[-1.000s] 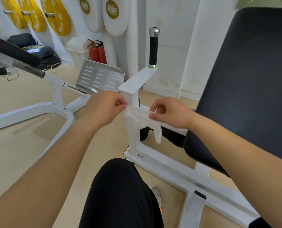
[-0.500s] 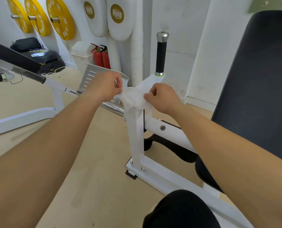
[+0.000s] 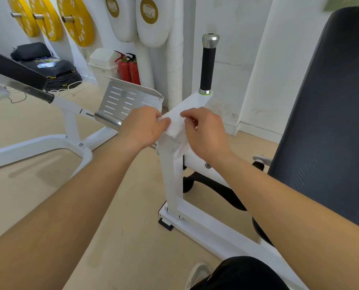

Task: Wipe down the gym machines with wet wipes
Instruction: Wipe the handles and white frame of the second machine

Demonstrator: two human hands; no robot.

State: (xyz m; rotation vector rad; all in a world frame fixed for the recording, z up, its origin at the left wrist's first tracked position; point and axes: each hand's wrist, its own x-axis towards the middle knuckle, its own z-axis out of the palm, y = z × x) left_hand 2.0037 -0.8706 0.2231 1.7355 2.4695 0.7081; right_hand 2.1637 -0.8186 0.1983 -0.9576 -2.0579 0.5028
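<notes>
A beige gym floor [image 3: 48, 195] runs to a white wall, with yellow weight plates [image 3: 78, 21] at 10 o'clock and two red fire extinguishers [image 3: 129, 70] near 11. At centre, the left hand [image 3: 144, 126] and right hand [image 3: 205, 135] each pinch one white wet wipe [image 3: 175, 126] between curled fingers, hiding the top of the white frame post [image 3: 171, 181]. A perforated metal footplate [image 3: 128, 99] lies just beyond the left hand, a black upright handle [image 3: 208, 65] stands at 12, and a black backrest pad [image 3: 331, 122] fills 3 o'clock.
</notes>
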